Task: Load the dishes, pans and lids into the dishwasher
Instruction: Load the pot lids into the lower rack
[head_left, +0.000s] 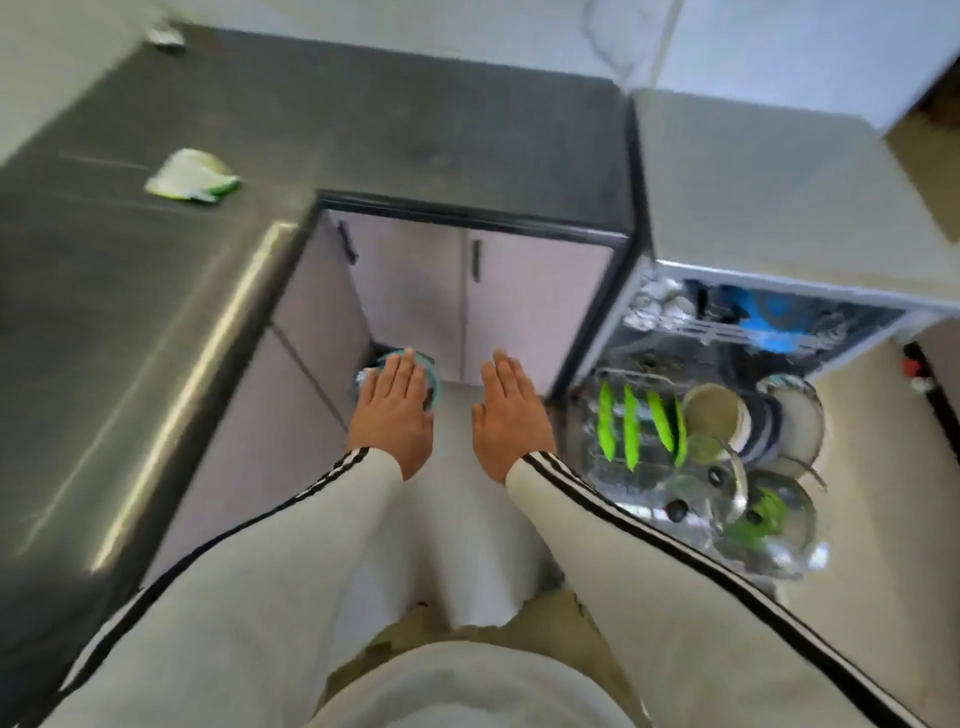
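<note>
The dishwasher (618, 332) stood open, its lower rack (586, 415) pulled out and loaded. Green plates (631, 434) stood on edge in the rack's left half. To their right sat a beige pot (714, 413) and a pan (795, 421), and glass lids (676, 512) leaned at the rack's near end.

Left of the dishwasher, both hands were held out flat with fingers straight and together, gripping nothing. The right hand (511, 415) hung just beside the rack. The left hand (395, 415) lay farther left, over a teal-rimmed round container (435, 387) in the cabinet corner. Blur hid whether it touched the container. A white-and-green cloth (192, 174) lay on the dark counter (363, 114), well left of the dishwasher.
</note>
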